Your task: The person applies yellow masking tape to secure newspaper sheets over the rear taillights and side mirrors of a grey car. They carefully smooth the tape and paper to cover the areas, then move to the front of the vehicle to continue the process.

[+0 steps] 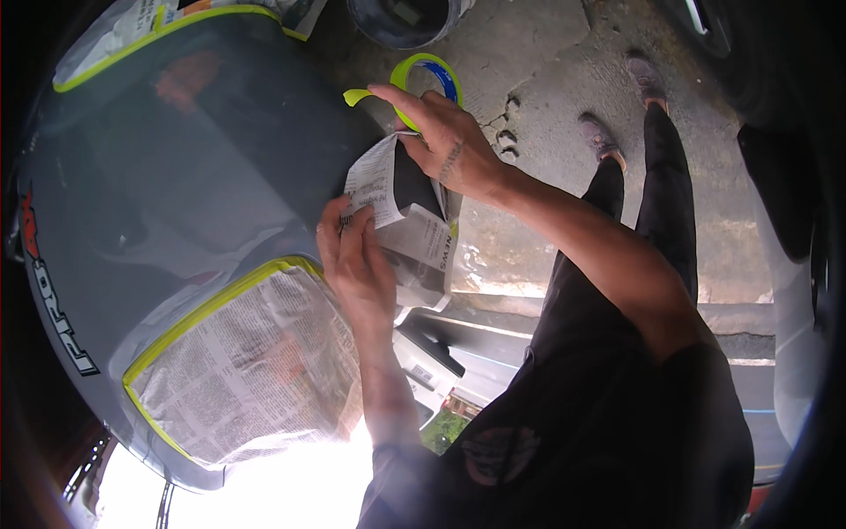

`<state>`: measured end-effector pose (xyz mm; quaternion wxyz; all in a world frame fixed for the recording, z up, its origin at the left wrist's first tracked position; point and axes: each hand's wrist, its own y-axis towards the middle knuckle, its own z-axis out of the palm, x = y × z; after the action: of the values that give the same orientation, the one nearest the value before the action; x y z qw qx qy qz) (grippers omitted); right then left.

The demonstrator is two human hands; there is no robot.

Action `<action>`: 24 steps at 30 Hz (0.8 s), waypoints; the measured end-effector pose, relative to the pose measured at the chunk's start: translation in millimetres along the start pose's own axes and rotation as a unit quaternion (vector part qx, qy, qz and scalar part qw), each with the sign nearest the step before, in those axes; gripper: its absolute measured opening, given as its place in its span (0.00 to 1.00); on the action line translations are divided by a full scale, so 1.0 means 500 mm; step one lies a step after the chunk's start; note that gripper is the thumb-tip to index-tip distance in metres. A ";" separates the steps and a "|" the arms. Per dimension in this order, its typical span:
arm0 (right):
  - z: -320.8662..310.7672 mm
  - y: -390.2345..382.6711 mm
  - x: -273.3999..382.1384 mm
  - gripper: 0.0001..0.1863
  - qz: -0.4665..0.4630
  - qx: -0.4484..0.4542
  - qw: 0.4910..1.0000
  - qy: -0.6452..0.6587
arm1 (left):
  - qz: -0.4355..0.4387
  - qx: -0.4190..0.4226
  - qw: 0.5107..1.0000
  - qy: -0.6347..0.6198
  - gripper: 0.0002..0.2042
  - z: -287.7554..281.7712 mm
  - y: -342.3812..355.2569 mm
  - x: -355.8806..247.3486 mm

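Hands of the worker are apart, the right above the left in the view. Right hand (454,145): closed on a roll of yellow-green tape (399,81) with a blue inner face, its index finger extended toward the short free end of tape (357,97), which projects to the left. The thumb lies beside the upper edge of a printed newspaper sheet (374,181). Left hand (357,273): fingertips on the lower left part of the same sheet; whether they pinch it or merely press it cannot be told. The sheet stands between the two hands, bent, beside the edge of a grey, glossy body panel (159,176). Further newspaper (423,242) lies just below it; whether it is continuous with the sheet cannot be told.

Left of the left forearm, a rounded area of the panel bears a newspaper covering (247,361), bordered along its upper and left sides by a yellow-green tape strip (211,306). A second newspaper-covered area (110,44), similarly edged, occupies the upper left. Coloured lettering (57,300) follows the panel's left side.

Beyond the panel, at the top, a dark round container (456,19) rests on concrete ground (529,53). To the right are two legs in dark trousers (665,194), with shoes (599,134). A white body with dark trim (423,357) is partly hidden behind the left forearm.
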<state>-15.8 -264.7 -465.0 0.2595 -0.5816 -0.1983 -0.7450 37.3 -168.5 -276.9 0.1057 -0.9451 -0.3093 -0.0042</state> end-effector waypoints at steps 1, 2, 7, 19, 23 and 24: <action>0.000 0.006 0.000 0.42 -0.002 0.002 1.000 0.000 | 0.000 -0.002 1.000 -0.001 0.09 0.002 0.004 0.000; 0.001 0.011 0.000 0.41 -0.004 0.004 1.000 0.001 | 0.000 -0.003 1.000 -0.003 0.10 0.003 0.008 -0.001; 0.017 0.009 -0.008 0.41 0.042 -0.010 0.999 0.025 | 0.033 0.003 0.998 0.059 0.17 0.016 0.035 0.009; -0.009 -0.015 -0.011 0.40 0.148 0.006 0.982 0.118 | 0.044 0.062 0.993 0.088 0.21 -0.003 0.074 -0.008; 0.000 -0.045 -0.006 0.39 0.157 -0.023 0.979 0.124 | 0.048 0.108 0.987 0.105 0.21 0.002 0.085 -0.003; 0.004 -0.051 -0.004 0.39 0.158 -0.035 0.980 0.116 | 0.056 0.105 0.986 0.114 0.21 0.006 0.089 0.000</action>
<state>-29.8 -243.1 -466.4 0.3743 -0.5238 -0.0462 -0.7638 62.9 -202.9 -288.7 0.2387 -0.9379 -0.2405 -0.0736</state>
